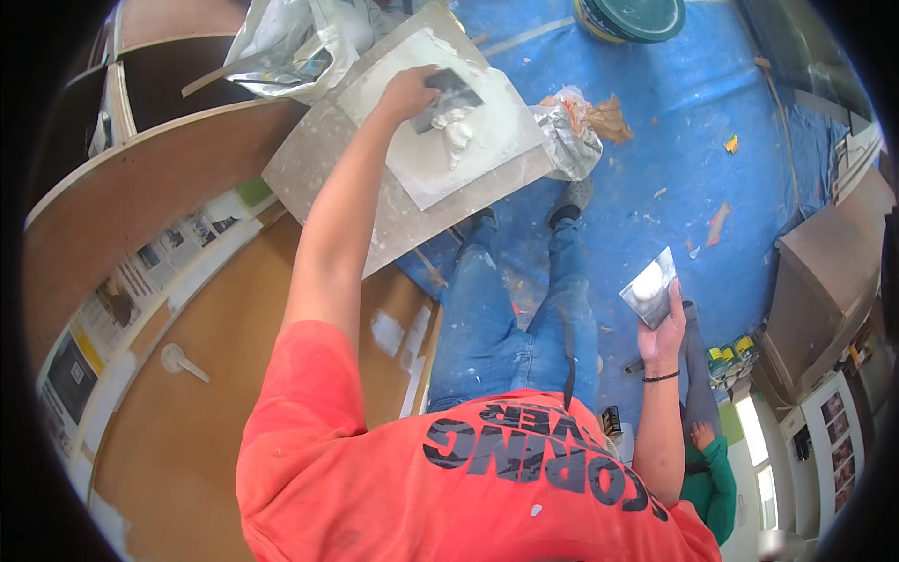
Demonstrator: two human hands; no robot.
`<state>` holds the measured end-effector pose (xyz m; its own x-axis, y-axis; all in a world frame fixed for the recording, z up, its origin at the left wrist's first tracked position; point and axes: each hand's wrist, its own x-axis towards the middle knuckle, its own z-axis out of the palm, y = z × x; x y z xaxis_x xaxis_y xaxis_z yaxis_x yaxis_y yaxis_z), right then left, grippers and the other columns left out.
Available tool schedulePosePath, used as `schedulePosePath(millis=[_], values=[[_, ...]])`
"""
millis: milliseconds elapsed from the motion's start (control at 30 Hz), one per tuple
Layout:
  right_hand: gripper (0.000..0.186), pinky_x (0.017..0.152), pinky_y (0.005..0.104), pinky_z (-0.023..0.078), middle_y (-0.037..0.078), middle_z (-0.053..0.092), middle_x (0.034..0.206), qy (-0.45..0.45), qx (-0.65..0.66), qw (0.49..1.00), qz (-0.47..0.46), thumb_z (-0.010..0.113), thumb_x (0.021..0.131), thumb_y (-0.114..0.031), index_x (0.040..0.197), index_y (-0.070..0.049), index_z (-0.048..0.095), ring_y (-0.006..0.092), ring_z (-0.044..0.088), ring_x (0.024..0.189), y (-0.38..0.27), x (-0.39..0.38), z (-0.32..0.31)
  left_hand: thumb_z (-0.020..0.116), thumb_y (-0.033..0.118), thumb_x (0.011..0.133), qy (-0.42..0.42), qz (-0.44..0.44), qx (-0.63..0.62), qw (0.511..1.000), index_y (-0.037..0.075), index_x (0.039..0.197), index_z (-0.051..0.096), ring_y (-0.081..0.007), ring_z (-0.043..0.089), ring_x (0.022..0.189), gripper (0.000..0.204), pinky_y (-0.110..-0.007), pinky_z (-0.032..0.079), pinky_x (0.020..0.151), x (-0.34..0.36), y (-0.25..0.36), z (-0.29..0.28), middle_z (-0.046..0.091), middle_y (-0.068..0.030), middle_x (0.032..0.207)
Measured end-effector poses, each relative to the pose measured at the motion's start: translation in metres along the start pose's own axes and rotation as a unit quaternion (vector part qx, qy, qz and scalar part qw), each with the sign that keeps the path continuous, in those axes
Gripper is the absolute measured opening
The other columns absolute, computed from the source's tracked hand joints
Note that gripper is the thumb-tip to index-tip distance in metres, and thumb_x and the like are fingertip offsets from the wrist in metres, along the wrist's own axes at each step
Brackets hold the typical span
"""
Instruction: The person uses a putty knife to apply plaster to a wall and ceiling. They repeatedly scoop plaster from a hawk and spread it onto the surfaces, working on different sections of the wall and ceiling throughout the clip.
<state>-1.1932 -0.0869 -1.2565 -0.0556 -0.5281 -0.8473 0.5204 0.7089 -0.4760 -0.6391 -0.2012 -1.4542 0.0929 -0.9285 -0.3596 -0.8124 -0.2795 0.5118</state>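
My left hand (pixel 406 92) grips a dark, flat spreader blade (pixel 458 86), low over a white board (pixel 496 145) smeared with white paste. A lump of paste (pixel 456 139) lies just below the blade. The white board rests on a larger beige sheet (pixel 304 173). Out to the right, above the blue floor covering, my right hand (pixel 662 334) holds a metal spreader plate (pixel 665 267) with a white blob of paste on it, fingers wrapped behind it.
A white bag (pixel 272 42), plywood shelving (pixel 150 159), a crumpled plastic bag (pixel 571 140) and a green-lidded bucket (pixel 629 14) surround the board. A door (pixel 159 450) is at lower left. A co-worker's green sleeve (pixel 714 487) shows at lower right, near small containers (pixel 730 356) and cardboard (pixel 819 253).
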Motion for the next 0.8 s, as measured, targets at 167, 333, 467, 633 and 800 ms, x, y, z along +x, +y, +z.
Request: schedulePosePath(millis=[167, 333, 467, 633, 800], values=[[0.045, 0.107, 0.039, 0.046, 0.005, 0.061, 0.135, -0.007, 0.009, 1.0, -0.008, 0.059, 0.104, -0.032, 0.141, -0.006, 0.054, 0.0198, 0.058, 0.125, 0.014, -0.007, -0.015, 0.066, 0.014, 0.082, -0.173, 0.136, 0.139, 0.965, 0.014, 0.12, 0.072, -0.0357, 0.069, 0.099, 0.038, -0.045, 0.054, 0.086, 0.014, 0.083, 0.003, 0.073, -0.0146, 0.108], [0.044, 0.105, 0.039, 0.047, 0.004, 0.061, 0.134, -0.006, 0.026, 1.0, 0.003, 0.059, 0.104, -0.032, 0.14, -0.006, 0.053, 0.0198, 0.059, 0.123, 0.02, -0.002, -0.016, 0.054, -0.002, 0.083, -0.137, 0.18, 0.251, 0.941, 0.018, 0.123, 0.071, -0.0294, 0.066, 0.108, 0.047, -0.044, 0.052, 0.087, -0.063, 0.088, -0.005, 0.071, -0.0068, 0.117], [0.044, 0.105, 0.0392, 0.048, 0.004, 0.061, 0.134, 0.003, 0.04, 0.999, -0.003, 0.059, 0.104, -0.031, 0.14, -0.006, 0.054, 0.0193, 0.059, 0.123, 0.029, 0.001, -0.015, 0.051, -0.005, 0.083, 0.04, 0.163, 0.163, 0.972, 0.019, 0.133, 0.065, -0.0277, 0.063, 0.115, 0.057, -0.042, 0.05, 0.094, -0.131, 0.071, 0.006, 0.069, -0.0045, 0.122], [0.043, 0.105, 0.0395, 0.048, 0.004, 0.062, 0.133, -0.012, 0.023, 1.0, 0.017, 0.059, 0.104, -0.03, 0.14, -0.006, 0.054, 0.0199, 0.06, 0.122, 0.045, 0.006, -0.003, 0.053, -0.002, 0.084, 0.075, 0.157, 0.21, 0.962, 0.018, 0.141, 0.059, -0.0302, 0.055, 0.127, 0.06, -0.049, 0.042, 0.107, -0.173, 0.062, 0.052, 0.061, -0.0071, 0.136], [0.037, 0.102, 0.0388, 0.051, 0.005, 0.065, 0.129, -0.036, 0.008, 0.999, 0.022, 0.061, 0.103, -0.028, 0.133, -0.006, 0.059, 0.0199, 0.063, 0.12, 0.048, 0.013, 0.02, 0.054, -0.002, 0.084, 0.073, 0.138, 0.223, 0.962, 0.017, 0.141, 0.058, -0.032, 0.05, 0.133, 0.061, -0.052, 0.033, 0.116, -0.18, 0.048, 0.089, 0.054, -0.0084, 0.145]])
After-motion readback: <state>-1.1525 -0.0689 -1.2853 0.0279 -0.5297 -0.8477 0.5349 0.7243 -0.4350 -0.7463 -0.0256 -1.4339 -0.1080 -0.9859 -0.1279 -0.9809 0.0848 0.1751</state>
